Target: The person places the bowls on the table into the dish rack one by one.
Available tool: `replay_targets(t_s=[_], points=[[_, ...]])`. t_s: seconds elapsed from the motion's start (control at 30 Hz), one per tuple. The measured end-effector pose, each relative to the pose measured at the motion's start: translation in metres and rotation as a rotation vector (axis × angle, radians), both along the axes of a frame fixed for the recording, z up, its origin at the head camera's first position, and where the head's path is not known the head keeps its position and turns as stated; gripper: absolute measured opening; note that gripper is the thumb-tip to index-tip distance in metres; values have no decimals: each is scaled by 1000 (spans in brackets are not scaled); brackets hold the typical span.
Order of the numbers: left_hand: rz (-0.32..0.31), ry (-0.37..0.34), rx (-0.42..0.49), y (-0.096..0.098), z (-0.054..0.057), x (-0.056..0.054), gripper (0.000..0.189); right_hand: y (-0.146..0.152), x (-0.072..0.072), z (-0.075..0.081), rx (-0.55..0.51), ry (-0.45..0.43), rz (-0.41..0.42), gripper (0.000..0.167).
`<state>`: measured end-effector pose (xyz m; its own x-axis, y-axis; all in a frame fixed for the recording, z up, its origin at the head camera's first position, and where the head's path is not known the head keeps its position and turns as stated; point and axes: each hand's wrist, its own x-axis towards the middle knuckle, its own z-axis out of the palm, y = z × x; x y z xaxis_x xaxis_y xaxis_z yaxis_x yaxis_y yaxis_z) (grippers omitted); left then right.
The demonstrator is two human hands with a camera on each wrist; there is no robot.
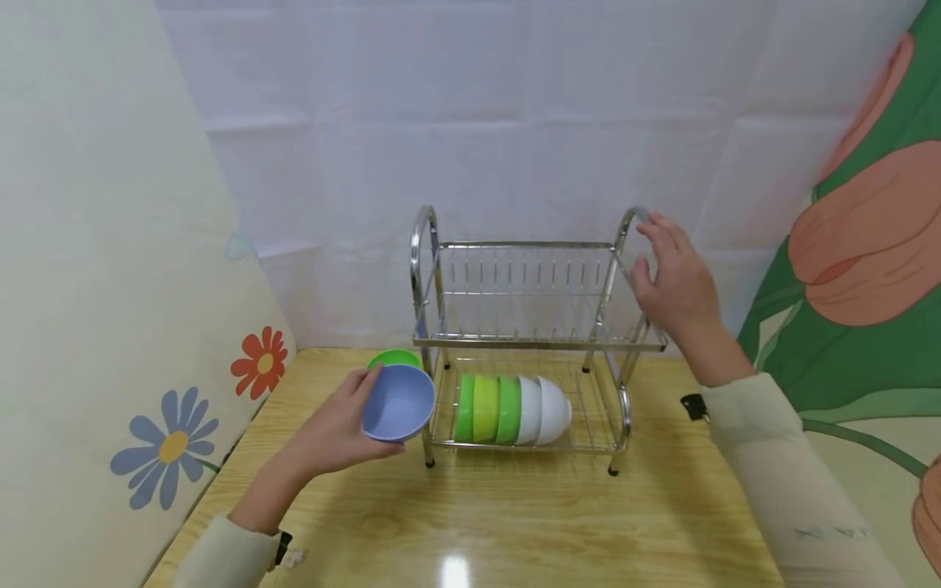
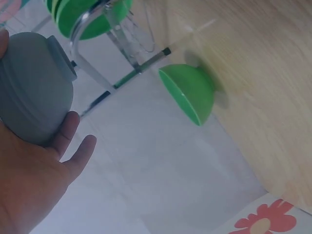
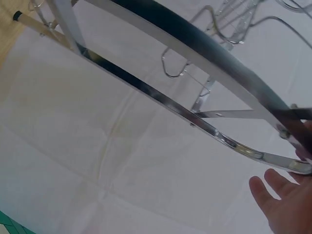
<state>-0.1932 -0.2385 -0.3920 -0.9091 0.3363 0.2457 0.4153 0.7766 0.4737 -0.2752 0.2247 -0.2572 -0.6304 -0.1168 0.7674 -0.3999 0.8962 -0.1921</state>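
In the head view, my left hand (image 1: pixel 334 429) holds a blue bowl (image 1: pixel 399 402) by its side, left of a metal dish rack (image 1: pixel 544 345). From the left wrist, the bowl's outside (image 2: pixel 36 90) shows, thumb and fingers spread around its wall. My right hand (image 1: pixel 680 286) is at the top of the rack's right side frame, fingers loosely extended and thumb apart. Its fingertips (image 3: pixel 261 187) appear beside the curved bar in the right wrist view; part of the hand is out of frame. A green bowl (image 2: pixel 192 90) lies tilted on the table, partly hidden behind the blue one in the head view.
Several bowls stand on edge in a nested row on the lower tier: green, a yellow bowl (image 1: pixel 485 408), green, then white bowls (image 1: pixel 555 411) at the right. The rack stands on a wooden table (image 1: pixel 382 523) against a white cloth backdrop (image 1: pixel 470 122).
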Motion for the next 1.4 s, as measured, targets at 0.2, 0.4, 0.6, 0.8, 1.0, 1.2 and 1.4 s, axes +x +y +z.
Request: replay_targets(t_s=[0.2, 0.4, 0.6, 0.8, 1.0, 1.2, 1.4], points=[[-44, 29, -11, 14, 6, 4, 123, 4, 13, 8, -33, -133, 48, 51], [-71, 57, -14, 26, 13, 7, 125, 2, 28, 7, -30, -51, 93, 45], [-88, 66, -20, 37, 14, 8, 129, -14, 58, -5, -65, 186, 182, 33], [-120, 58, -14, 50, 16, 8, 131, -44, 86, -30, -116, 404, 306, 36], [-137, 59, -9, 65, 19, 8, 131, -74, 102, -60, -175, 487, 431, 39], [-171, 49, 15, 80, 23, 12, 131, -87, 105, -97, -226, 344, 527, 40], [-202, 55, 33, 93, 21, 15, 129, -96, 113, -120, -306, 91, 544, 36]])
